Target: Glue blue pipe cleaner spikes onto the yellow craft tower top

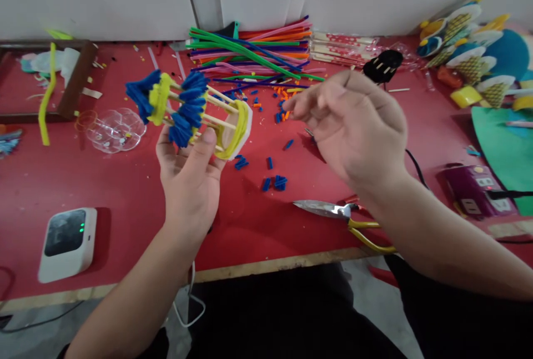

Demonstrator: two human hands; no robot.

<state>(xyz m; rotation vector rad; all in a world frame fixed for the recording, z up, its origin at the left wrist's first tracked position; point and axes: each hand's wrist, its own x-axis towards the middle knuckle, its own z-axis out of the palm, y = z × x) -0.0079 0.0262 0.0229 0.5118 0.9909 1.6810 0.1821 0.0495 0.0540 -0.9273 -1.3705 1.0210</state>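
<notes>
My left hand (194, 176) grips a small pagoda-like craft model (219, 106), tilted on its side above the table. Wooden sticks join its blue pipe-cleaner tiers, yellow pipe-cleaner bands and a pale flat base, which points right. My right hand (353, 120) hovers to the right of the model, apart from it, fingers curled together; whatever is at the fingertips cannot be made out. Cut blue pipe-cleaner pieces (280, 182) lie on the table between my hands. Below my right hand lie scissors (325, 208) with yellow handles, partly hidden by my forearm.
Pipe cleaners (250, 51) in many colours are piled at the back, beside wrapped sticks (343, 48). A white device (69, 242) sits front left, near a clear flower-shaped tray (114, 131). At right are a purple box (478, 190), green sheet (495, 148) and cables.
</notes>
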